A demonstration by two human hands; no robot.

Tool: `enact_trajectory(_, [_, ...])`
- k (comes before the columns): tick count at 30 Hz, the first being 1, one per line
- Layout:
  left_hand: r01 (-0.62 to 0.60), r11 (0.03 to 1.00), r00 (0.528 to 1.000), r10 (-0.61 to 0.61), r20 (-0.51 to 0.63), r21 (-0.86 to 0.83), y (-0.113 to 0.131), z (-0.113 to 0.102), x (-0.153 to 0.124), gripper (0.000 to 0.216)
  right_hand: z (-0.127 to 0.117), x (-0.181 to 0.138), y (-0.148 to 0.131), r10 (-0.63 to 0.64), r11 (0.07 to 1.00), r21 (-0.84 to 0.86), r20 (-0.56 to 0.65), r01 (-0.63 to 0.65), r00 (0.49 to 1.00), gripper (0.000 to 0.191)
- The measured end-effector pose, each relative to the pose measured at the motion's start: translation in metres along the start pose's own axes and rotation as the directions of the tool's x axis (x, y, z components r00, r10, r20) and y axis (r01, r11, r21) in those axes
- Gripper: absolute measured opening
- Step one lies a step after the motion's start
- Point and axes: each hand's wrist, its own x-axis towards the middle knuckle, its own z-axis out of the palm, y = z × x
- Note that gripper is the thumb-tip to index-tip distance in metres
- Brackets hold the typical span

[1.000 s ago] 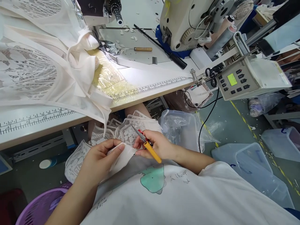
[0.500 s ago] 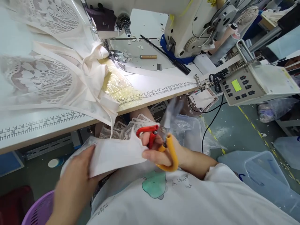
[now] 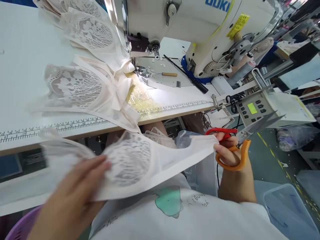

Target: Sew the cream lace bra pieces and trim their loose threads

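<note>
A white lace bra point(image 3: 165, 160) is stretched out above my lap, its lace cup partly blurred. My left hand point(image 3: 77, 190), smeared by motion, grips it by the cup, thumb below and fingers above. At the other end, my right hand point(image 3: 228, 150) pinches the tip of the bra's wing. Also in that hand are scissors point(image 3: 241, 141) with one red and one orange handle, their blades pointing right and a little apart. On the table's front edge lies another white lace bra point(image 3: 82, 86), near my left hand.
A sewing machine point(image 3: 160, 20) stands at the back of the table point(image 3: 20, 80), with an awl point(image 3: 170, 74) under its arm. More bras point(image 3: 92, 31) are stacked at the upper left. To the right sits a control box point(image 3: 255, 108); a purple basket point(image 3: 23, 223) is at the lower left.
My right hand has moved right and up with the scissors and the wing end. The bra, bunched before, is now spread wide with its lace cup showing. The view has shifted left.
</note>
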Motion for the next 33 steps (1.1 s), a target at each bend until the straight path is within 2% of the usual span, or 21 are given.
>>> enact_trajectory(2, [-0.133,0.991,0.991,0.132,0.038,0.031,0.000,0.012,0.009,0.049,-0.019,0.000,0.003,0.112,0.958,-0.262,-0.015,-0.112,0.994,0.025])
enact_trajectory(3, [-0.157,0.986,0.987,0.155,0.042,0.049,-0.002,0.015,0.013,0.048,-0.022,0.001,0.003,0.164,0.917,-0.366,-0.015,-0.158,0.986,0.027])
enact_trajectory(4, [-0.133,0.989,0.991,0.132,0.026,0.069,-0.005,0.014,0.017,0.046,-0.021,0.003,0.002,0.203,0.878,-0.441,-0.007,-0.185,0.979,0.030])
enact_trajectory(6, [0.034,0.994,0.998,-0.028,-0.053,0.108,-0.014,0.002,0.028,0.046,-0.006,0.013,-0.004,0.208,0.852,-0.496,0.025,-0.169,0.978,0.033])
enact_trajectory(8, [0.220,0.964,0.970,-0.201,-0.135,0.146,-0.025,-0.022,0.048,0.048,0.023,0.029,-0.016,0.118,0.892,-0.447,0.101,-0.060,0.988,0.033])
enact_trajectory(10, [0.369,0.918,0.917,-0.334,-0.218,0.147,-0.035,-0.054,0.079,0.049,0.063,0.048,-0.035,-0.030,0.927,-0.361,0.193,0.100,0.981,0.034])
enact_trajectory(11, [0.464,0.877,0.866,-0.421,-0.268,0.121,-0.041,-0.069,0.098,0.048,0.084,0.059,-0.047,-0.092,0.916,-0.360,0.235,0.175,0.967,0.034])
enact_trajectory(13, [0.554,0.833,0.788,-0.521,-0.328,0.006,-0.053,-0.095,0.135,0.049,0.128,0.079,-0.074,-0.164,0.866,-0.406,0.319,0.291,0.933,0.033])
enact_trajectory(14, [0.578,0.812,0.763,-0.574,-0.298,-0.084,-0.059,-0.104,0.151,0.055,0.149,0.088,-0.087,-0.148,0.830,-0.452,0.385,0.326,0.911,0.033])
enact_trajectory(16, [0.580,0.793,0.761,-0.610,-0.222,-0.189,-0.071,-0.114,0.174,0.066,0.183,0.103,-0.109,-0.081,0.725,-0.572,0.481,0.382,0.873,0.031])
enact_trajectory(18, [0.574,0.763,0.768,-0.628,-0.130,-0.298,-0.080,-0.114,0.184,0.070,0.206,0.114,-0.121,-0.042,0.626,-0.648,0.528,0.434,0.848,0.017])
enact_trajectory(21, [0.549,0.682,0.763,-0.644,-0.043,-0.483,-0.089,-0.107,0.177,0.055,0.215,0.122,-0.123,-0.013,0.568,-0.689,0.539,0.450,0.842,0.009])
enact_trajectory(24, [0.518,0.575,0.732,-0.681,-0.019,-0.634,-0.099,-0.099,0.150,0.034,0.206,0.119,-0.117,0.007,0.645,-0.651,0.529,0.400,0.849,0.012])
enact_trajectory(26, [0.485,0.479,0.684,-0.729,-0.024,-0.731,-0.106,-0.094,0.124,0.034,0.199,0.114,-0.112,0.020,0.716,-0.611,0.501,0.337,0.865,0.015])
enact_trajectory(28, [0.412,0.359,0.610,-0.791,-0.038,-0.837,-0.111,-0.088,0.097,0.039,0.199,0.109,-0.108,0.021,0.754,-0.583,0.483,0.303,0.876,0.021])
enact_trajectory(30, [0.324,0.276,0.537,-0.841,-0.064,-0.905,-0.110,-0.082,0.071,0.045,0.205,0.107,-0.104,0.012,0.752,-0.579,0.491,0.316,0.871,0.026])
enact_trajectory(33, [0.270,0.252,0.456,-0.884,-0.107,-0.929,-0.098,-0.076,0.042,0.045,0.217,0.108,-0.100,-0.010,0.702,-0.626,0.469,0.340,0.883,0.023])
